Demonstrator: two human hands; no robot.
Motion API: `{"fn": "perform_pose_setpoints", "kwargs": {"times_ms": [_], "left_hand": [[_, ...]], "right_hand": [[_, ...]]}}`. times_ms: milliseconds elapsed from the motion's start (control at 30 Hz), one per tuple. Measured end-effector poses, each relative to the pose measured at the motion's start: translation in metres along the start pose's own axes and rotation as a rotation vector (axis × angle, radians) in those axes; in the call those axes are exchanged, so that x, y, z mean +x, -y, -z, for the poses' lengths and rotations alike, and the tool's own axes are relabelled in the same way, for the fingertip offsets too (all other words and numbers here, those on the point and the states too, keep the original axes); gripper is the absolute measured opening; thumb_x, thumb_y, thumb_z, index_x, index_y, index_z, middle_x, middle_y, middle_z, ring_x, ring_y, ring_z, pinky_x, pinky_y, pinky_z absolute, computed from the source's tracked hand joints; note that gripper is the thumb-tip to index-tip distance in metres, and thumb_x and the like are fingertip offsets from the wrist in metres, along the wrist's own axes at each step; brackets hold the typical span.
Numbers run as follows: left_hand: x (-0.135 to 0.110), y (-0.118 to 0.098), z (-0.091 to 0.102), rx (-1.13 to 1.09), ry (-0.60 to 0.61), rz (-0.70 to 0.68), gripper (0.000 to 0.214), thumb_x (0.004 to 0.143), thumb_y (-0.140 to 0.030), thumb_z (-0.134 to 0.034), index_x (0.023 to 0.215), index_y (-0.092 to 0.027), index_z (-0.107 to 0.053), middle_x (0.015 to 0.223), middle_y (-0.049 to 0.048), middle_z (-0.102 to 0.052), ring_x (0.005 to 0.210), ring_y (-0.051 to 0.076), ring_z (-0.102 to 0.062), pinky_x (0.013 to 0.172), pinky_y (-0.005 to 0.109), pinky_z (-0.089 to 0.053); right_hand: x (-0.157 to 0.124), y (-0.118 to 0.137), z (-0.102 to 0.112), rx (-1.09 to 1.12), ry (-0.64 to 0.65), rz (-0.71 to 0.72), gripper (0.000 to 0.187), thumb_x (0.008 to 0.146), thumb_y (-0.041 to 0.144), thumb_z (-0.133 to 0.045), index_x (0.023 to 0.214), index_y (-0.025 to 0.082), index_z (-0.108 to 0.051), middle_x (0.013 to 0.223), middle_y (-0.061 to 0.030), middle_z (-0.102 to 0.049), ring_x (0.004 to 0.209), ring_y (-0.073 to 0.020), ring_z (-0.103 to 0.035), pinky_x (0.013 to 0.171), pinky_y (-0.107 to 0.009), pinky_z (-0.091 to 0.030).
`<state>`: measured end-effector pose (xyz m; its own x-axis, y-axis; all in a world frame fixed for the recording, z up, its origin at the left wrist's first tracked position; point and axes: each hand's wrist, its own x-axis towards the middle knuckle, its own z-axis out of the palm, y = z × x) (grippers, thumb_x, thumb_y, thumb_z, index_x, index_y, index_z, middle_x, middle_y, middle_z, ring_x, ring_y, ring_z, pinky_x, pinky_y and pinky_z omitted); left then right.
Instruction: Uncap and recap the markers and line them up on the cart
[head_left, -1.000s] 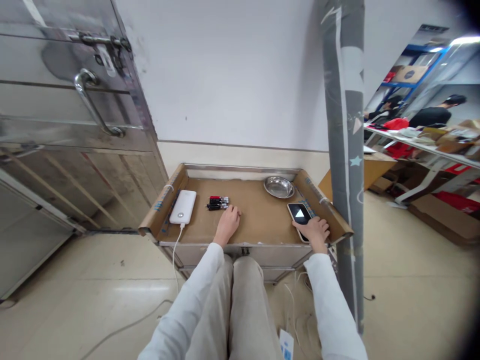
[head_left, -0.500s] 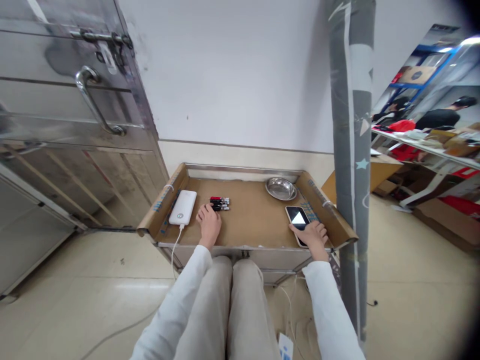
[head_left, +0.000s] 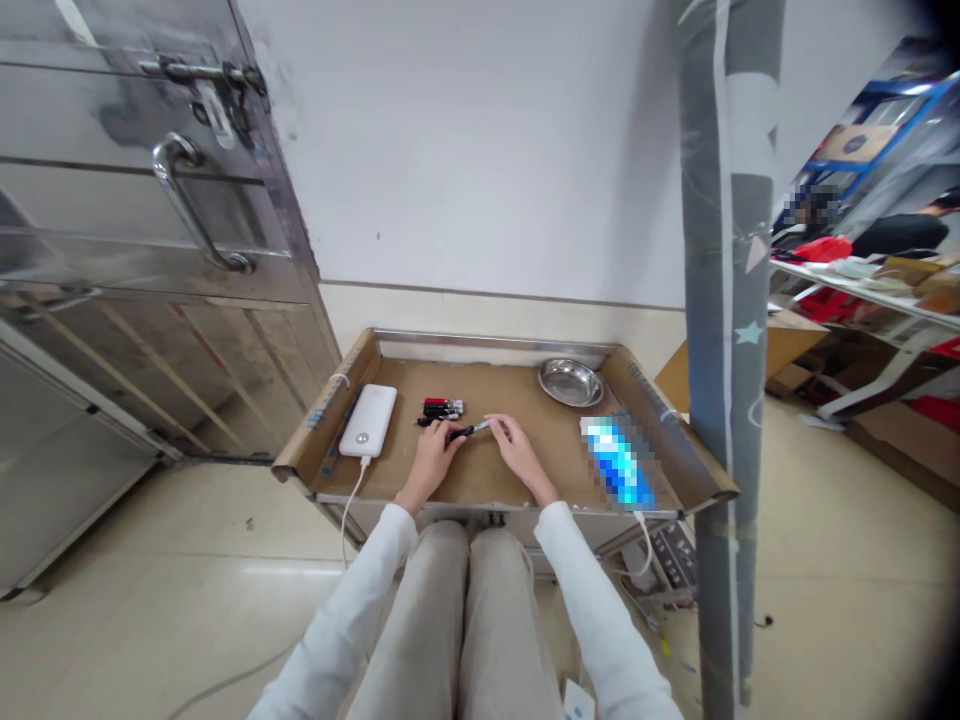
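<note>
I sit at a low cardboard-lined metal tray table (head_left: 360, 362). Both my hands meet over its middle on one black marker pen (head_left: 466, 431). My left hand (head_left: 433, 458) grips the pen's dark body. My right hand (head_left: 512, 446) pinches its lighter right end. Just behind the hands lie a few more markers (head_left: 442, 407), red and black, in a small pile. A phone (head_left: 618, 463) with a lit screen lies on the right side of the table, apart from both hands.
A white power bank (head_left: 368, 420) with a cable lies at the left of the table, a steel dish (head_left: 571, 382) at the back right. A grey wrapped pillar (head_left: 720, 330) stands close on the right, a steel door (head_left: 150, 220) on the left. People work at shelves far right.
My right hand left the phone and came to the middle. My left hand took a marker from the pile, and both hands now hold it.
</note>
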<state>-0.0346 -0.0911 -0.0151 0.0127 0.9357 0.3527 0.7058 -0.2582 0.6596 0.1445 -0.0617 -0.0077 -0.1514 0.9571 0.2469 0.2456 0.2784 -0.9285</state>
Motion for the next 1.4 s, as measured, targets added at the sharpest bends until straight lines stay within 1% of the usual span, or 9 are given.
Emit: {"fn": "perform_pose_setpoints", "kwargs": {"times_ms": [133, 367, 600, 733, 900, 1000, 1067, 1233, 1400], "left_hand": [[0.016, -0.014, -0.007, -0.248, -0.058, -0.07, 0.017, 0.084, -0.023, -0.057, 0.1, -0.018, -0.057, 0.099, 0.0059, -0.059, 0.086, 0.016, -0.057, 0.079, 0.031, -0.047], [0.05, -0.05, 0.003, -0.465, -0.098, -0.06, 0.028, 0.082, -0.027, -0.06, 0.109, -0.019, -0.055, 0.101, 0.0056, -0.06, 0.091, 0.015, -0.058, 0.081, 0.029, -0.047], [0.067, -0.046, 0.024, -0.585, -0.231, 0.052, 0.025, 0.081, -0.031, -0.059, 0.102, -0.018, -0.058, 0.096, 0.0055, -0.063, 0.084, 0.015, -0.06, 0.077, 0.028, -0.048], [0.068, -0.025, 0.015, -0.495, -0.291, 0.095, 0.02, 0.083, -0.03, -0.056, 0.098, -0.017, -0.057, 0.095, 0.0061, -0.063, 0.084, 0.015, -0.06, 0.077, 0.03, -0.049], [0.058, -0.012, -0.015, -0.14, -0.141, -0.105, 0.014, 0.085, -0.014, -0.048, 0.096, -0.017, -0.056, 0.099, 0.0077, -0.06, 0.096, 0.019, -0.058, 0.088, 0.037, -0.047], [0.047, -0.018, -0.024, 0.023, -0.185, -0.172, 0.027, 0.086, -0.009, -0.041, 0.109, -0.017, -0.053, 0.118, 0.0116, -0.054, 0.113, 0.022, -0.051, 0.097, 0.042, -0.042], [0.039, -0.026, -0.026, 0.051, -0.165, -0.251, 0.029, 0.089, -0.01, -0.038, 0.114, -0.017, -0.051, 0.119, 0.0115, -0.053, 0.115, 0.022, -0.05, 0.098, 0.041, -0.041], [0.032, -0.039, -0.03, 0.073, 0.07, -0.51, 0.025, 0.093, -0.019, -0.038, 0.113, -0.021, -0.053, 0.113, 0.0086, -0.056, 0.111, 0.02, -0.052, 0.096, 0.037, -0.043], [0.039, -0.03, -0.041, 0.02, 0.104, -0.544, 0.022, 0.093, -0.021, -0.04, 0.109, -0.02, -0.055, 0.114, 0.0081, -0.055, 0.114, 0.018, -0.05, 0.1, 0.037, -0.042]], "right_hand": [[0.016, -0.003, -0.008, 0.439, 0.087, -0.244, 0.036, 0.076, 0.054, -0.059, 0.091, 0.022, -0.062, 0.075, 0.0006, -0.063, 0.055, -0.0101, -0.053, 0.051, -0.023, -0.039], [0.019, -0.012, 0.014, 0.87, 0.153, -0.382, 0.026, 0.071, 0.036, -0.07, 0.09, 0.019, -0.067, 0.081, -0.0016, -0.068, 0.061, -0.0095, -0.059, 0.056, -0.021, -0.047], [0.019, -0.015, 0.015, 0.839, 0.105, -0.348, 0.029, 0.066, 0.029, -0.076, 0.092, 0.016, -0.071, 0.082, -0.0031, -0.071, 0.073, -0.0111, -0.063, 0.075, -0.023, -0.051], [0.018, -0.015, 0.012, 0.765, 0.064, -0.291, 0.031, 0.065, 0.031, -0.077, 0.093, 0.017, -0.071, 0.084, -0.0028, -0.071, 0.078, -0.0121, -0.063, 0.086, -0.028, -0.049], [0.018, -0.012, 0.01, 0.767, -0.002, -0.244, 0.031, 0.074, 0.043, -0.068, 0.089, 0.016, -0.071, 0.093, -0.0072, -0.07, 0.089, -0.0172, -0.063, 0.097, -0.037, -0.045], [0.018, -0.011, 0.011, 0.787, -0.03, -0.248, 0.038, 0.08, 0.052, -0.058, 0.09, 0.017, -0.07, 0.102, -0.0092, -0.069, 0.101, -0.0205, -0.061, 0.1, -0.04, -0.043], [0.019, -0.01, 0.012, 0.791, -0.023, -0.261, 0.044, 0.083, 0.056, -0.051, 0.094, 0.018, -0.069, 0.106, -0.0091, -0.068, 0.107, -0.0213, -0.059, 0.102, -0.041, -0.042], [0.019, -0.002, 0.013, 0.799, 0.059, -0.306, 0.053, 0.087, 0.06, -0.036, 0.102, 0.02, -0.067, 0.111, -0.0087, -0.066, 0.112, -0.021, -0.057, 0.101, -0.04, -0.043], [0.019, 0.006, 0.011, 0.784, 0.129, -0.273, 0.054, 0.086, 0.061, -0.036, 0.103, 0.02, -0.067, 0.114, -0.0089, -0.064, 0.113, -0.0216, -0.055, 0.098, -0.039, -0.044]]}}
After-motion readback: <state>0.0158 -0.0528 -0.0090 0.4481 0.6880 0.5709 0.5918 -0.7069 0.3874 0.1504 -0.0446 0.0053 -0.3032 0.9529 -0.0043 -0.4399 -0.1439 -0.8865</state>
